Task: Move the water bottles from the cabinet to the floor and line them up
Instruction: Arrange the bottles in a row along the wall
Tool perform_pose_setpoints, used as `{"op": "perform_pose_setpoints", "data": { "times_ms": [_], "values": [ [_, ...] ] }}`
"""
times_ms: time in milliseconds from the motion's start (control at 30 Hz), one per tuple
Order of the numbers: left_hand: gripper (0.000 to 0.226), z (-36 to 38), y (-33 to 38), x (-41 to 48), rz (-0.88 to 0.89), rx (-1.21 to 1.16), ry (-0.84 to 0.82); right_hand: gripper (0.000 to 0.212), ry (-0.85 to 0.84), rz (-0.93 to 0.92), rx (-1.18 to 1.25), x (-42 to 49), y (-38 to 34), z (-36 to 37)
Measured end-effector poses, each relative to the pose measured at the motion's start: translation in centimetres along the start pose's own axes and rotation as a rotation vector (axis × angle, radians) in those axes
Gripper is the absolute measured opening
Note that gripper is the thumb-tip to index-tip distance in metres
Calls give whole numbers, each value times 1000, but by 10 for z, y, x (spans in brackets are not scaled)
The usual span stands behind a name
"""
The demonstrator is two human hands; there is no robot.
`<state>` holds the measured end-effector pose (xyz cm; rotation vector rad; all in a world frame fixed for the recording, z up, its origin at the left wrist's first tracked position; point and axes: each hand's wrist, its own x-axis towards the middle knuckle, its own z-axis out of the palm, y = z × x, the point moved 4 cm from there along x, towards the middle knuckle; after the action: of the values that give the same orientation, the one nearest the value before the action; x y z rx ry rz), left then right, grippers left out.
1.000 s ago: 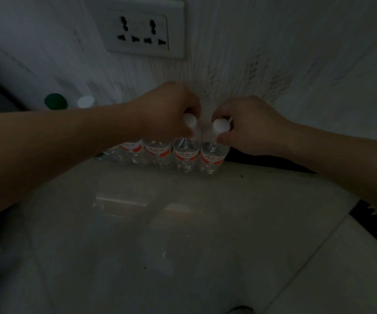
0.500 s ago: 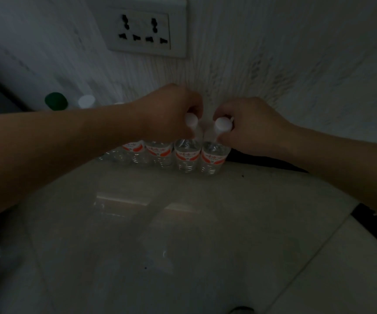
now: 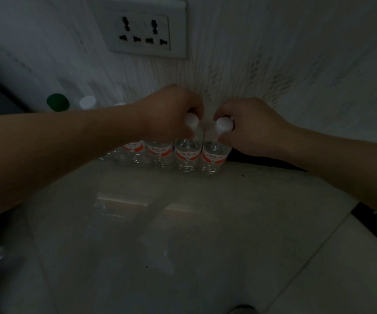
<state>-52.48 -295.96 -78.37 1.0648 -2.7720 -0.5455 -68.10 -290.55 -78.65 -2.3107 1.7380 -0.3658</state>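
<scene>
1. Glossy pale tile floor [image 3: 205,257] nearest, with a dim bar of reflected light across it and a grout line slanting off to the right.
2. At the right edge, a corner of a dark rug [image 3: 374,225] with pale flecks, lying on that floor.
3. Two bare forearms reaching in from left and right, meeting over the far edge of the floor.
4. Left hand [image 3: 171,114] curled over the neck and white cap of the next bottle [image 3: 187,155], fingers wrapped round and partly hiding the cap.
5. Right hand [image 3: 248,128] pinching the white cap of the end bottle [image 3: 214,157] between thumb and curled fingers.
6. Both gripped bottles upright, standing on the floor just beside each other; too dim to tell whether their sides touch.
7. Bottles [image 3: 160,152] in a row on the floor along the foot of the wall: clear plastic with red-and-white labels, set side by side. Two more in view left of the gripped pair, the farther ones hidden behind the left forearm.
8. Beyond that forearm, a white cap [image 3: 87,102] and a green cap [image 3: 57,102] poking up in line with the row, bodies hidden.
9. Right of the end bottle, a dark strip [image 3: 262,160] at the foot of the wall.
10. Farthest, a pale streaked wall [image 3: 296,53] with a white double socket [image 3: 144,30] high up, above and left of the hands.
</scene>
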Motion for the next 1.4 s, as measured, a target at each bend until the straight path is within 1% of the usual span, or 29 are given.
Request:
{"op": "perform_pose_setpoints", "data": {
  "times_ms": [200, 467, 700, 967, 1133, 1233, 1400],
  "values": [
    [32, 0, 1, -1, 0, 10, -6, 24, -2, 0, 16, 0, 0, 1],
    [37, -1, 0, -2, 10, -16, 3, 22, 7, -26, 14, 0, -1, 2],
    [41, 0, 0, -3, -15, -37, 2, 37, -11, 0, -29, 1, 2, 4],
    [47, 3, -1, -3, -15, -17, 4, 33, -22, 2, -29, 0, 2, 5],
    [44, 1, -2, -4, -18, -10, 4, 29, -21, -3, -15, 0, -1, 3],
    [39, 2, -4, -4, -6, -6, 3, 25, -9, -29, -26, 0, -5, 2],
    [35, 4, -4, -3, -6, 3, 3, 25, -5, -30, -34, 0, -6, 1]
  ]
}}
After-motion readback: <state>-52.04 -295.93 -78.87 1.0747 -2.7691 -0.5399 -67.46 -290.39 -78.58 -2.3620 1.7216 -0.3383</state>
